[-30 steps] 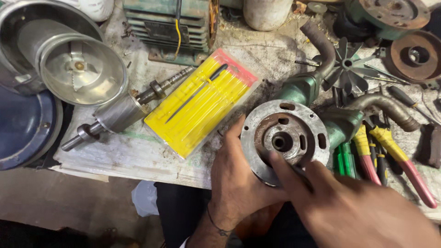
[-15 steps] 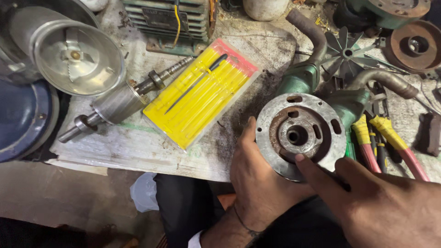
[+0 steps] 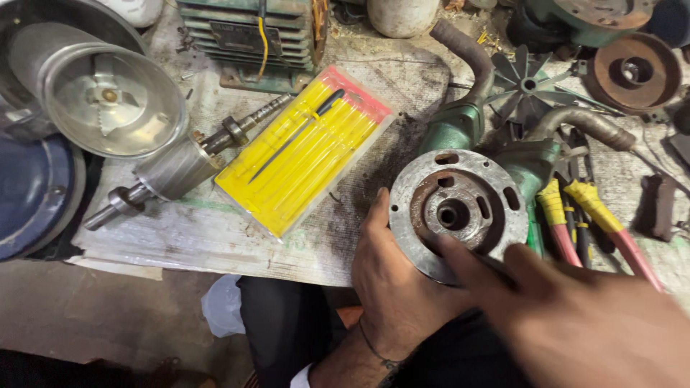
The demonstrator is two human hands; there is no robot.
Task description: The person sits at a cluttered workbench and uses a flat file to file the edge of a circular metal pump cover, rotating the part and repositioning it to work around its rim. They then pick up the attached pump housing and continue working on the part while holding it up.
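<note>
Cluttered desk [image 3: 215,237] under a stained sheet, seen from above, with the person's dark-clothed lap at its near edge.

Nearest the camera, the right hand [image 3: 575,316] comes in from the lower right, loosely spread and grasping nothing; 1 extended finger rests on the lower rim of the round metal housing plate [image 3: 460,212]. The left hand [image 3: 392,276] cups the plate's left and lower edge, thumb up along the rim, steadying it against the desk edge. The plate lies face up, rusty in its recess, with a central bore and several slots exposed; no tool is applied to it and no fasteners show in its holes. Judged from this, the plate is off its unit and under inspection, with cleaning or refitting not begun.

Just right of the plate lie pliers with yellow and red handles [image 3: 596,223]. Behind it sits a green pump body [image 3: 460,129] with bent pipes. Left of centre lies a yellow tool packet [image 3: 305,147], then a rotor shaft [image 3: 180,172] and a shiny metal bowl [image 3: 108,100]. Farthest back stands a finned green motor [image 3: 251,36].
</note>
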